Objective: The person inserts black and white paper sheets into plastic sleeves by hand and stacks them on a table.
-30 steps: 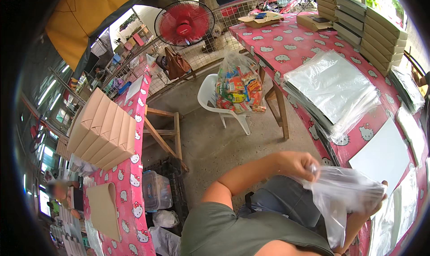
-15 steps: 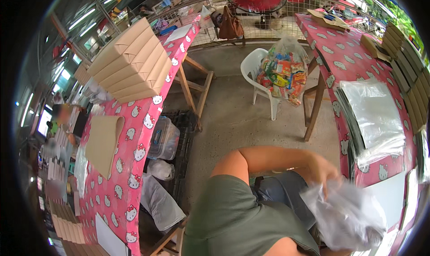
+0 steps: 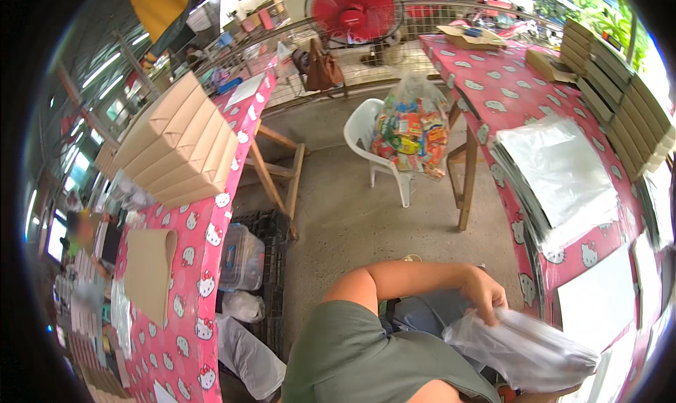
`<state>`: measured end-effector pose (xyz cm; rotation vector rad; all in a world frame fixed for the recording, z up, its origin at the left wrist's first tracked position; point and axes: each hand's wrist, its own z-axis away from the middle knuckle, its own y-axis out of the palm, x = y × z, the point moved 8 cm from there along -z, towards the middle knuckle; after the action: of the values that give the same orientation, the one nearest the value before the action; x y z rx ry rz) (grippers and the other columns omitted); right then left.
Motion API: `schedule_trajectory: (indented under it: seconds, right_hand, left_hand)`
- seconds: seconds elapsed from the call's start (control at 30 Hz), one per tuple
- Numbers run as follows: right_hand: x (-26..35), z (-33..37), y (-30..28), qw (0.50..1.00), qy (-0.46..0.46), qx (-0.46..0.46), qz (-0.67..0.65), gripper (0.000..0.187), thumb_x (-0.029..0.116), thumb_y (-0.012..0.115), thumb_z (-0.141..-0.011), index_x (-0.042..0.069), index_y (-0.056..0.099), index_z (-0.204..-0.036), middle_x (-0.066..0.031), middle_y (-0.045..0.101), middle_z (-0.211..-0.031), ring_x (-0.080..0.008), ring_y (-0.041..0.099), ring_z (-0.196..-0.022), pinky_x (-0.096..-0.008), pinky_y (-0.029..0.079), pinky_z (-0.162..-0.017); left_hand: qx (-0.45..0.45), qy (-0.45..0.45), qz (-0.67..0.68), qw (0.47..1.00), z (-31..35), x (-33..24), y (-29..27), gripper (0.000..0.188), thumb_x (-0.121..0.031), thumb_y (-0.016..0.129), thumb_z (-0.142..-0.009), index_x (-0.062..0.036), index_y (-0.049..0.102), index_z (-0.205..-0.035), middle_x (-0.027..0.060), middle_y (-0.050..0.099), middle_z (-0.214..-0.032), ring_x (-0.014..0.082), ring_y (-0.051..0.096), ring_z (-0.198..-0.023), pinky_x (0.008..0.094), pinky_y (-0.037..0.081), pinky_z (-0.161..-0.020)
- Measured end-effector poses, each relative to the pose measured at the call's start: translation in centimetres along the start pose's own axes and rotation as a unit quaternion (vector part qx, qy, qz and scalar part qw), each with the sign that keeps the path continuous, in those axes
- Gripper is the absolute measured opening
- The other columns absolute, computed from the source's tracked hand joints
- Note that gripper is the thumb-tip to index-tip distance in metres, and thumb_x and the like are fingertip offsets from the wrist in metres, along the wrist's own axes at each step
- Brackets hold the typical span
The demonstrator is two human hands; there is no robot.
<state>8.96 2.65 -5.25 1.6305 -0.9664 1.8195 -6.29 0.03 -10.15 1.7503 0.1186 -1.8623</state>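
Observation:
My left arm reaches across to the right. My left hand (image 3: 484,295) is closed on the upper edge of a translucent plastic bag (image 3: 524,350). The bag sags and stretches from the fingers toward the lower right, beside the right-hand table. Only a strip of skin shows under the bag at the lower edge. It appears to be part of my right hand (image 3: 551,397), and its fingers are hidden. A white sheet (image 3: 598,297) lies on the table just beyond the bag. Behind it rests a stack of clear plastic bags (image 3: 556,174).
Pink patterned tables stand at left (image 3: 190,262) and right (image 3: 486,79). The left one carries stacked brown cartons (image 3: 176,146) and a brown sheet (image 3: 149,273). A white chair (image 3: 362,132) holds a bag of colourful packets (image 3: 412,132). Plastic bins (image 3: 243,258) sit under the left table.
The view has swung so the tables appear farther left and lower. The plastic bag, bunched up before, is now drawn out longer and flatter, with my left hand still on it.

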Motion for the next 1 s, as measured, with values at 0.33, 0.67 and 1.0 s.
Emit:
schedule_trajectory:
  seconds: [0.33, 0.67, 1.0]
  right_hand:
    - [-3.2, 4.3, -4.6, 0.999, -0.030, -0.011, -0.025, 0.022, 0.014, 0.061, -0.074, -0.005, 0.061, -0.084, -0.0118, 0.062, -0.081, -0.0224, 0.058, -0.082, -0.0308, 0.046, -0.069]
    - [-7.4, 12.6, -12.0, 0.920, 0.074, -0.366, -0.119, 0.025, 0.012, 0.064, -0.075, 0.001, 0.052, -0.094, -0.0008, 0.055, -0.084, -0.0068, 0.050, -0.076, -0.0198, 0.039, -0.068]
    - [-6.2, 12.1, -17.2, 0.682, 0.210, -0.574, 0.402, 0.036, 0.030, 0.067, -0.072, -0.006, 0.059, -0.075, -0.0121, 0.054, -0.053, -0.0214, 0.047, -0.048, -0.0380, 0.037, -0.051]
  left_hand:
    - [0.113, 0.466, 0.314, 0.819, -1.0, -15.2, 0.0, 0.047, -0.033, 0.059, -0.080, 0.0008, 0.050, -0.111, 0.0105, 0.058, -0.095, 0.0183, 0.057, -0.087, 0.0354, 0.045, -0.078]
    - [-0.281, 0.197, 0.463, 0.817, -10.2, -3.4, -6.0, 0.018, -0.011, 0.058, -0.076, 0.0008, 0.056, -0.090, 0.0075, 0.058, -0.083, 0.0137, 0.057, -0.067, 0.0265, 0.046, -0.054]
    - [-0.591, 0.154, -0.344, 0.713, -12.5, -6.0, -7.5, 0.009, -0.011, 0.053, -0.080, -0.0030, 0.051, -0.083, 0.0211, 0.059, -0.077, 0.0386, 0.056, -0.074, 0.0442, 0.044, -0.062]
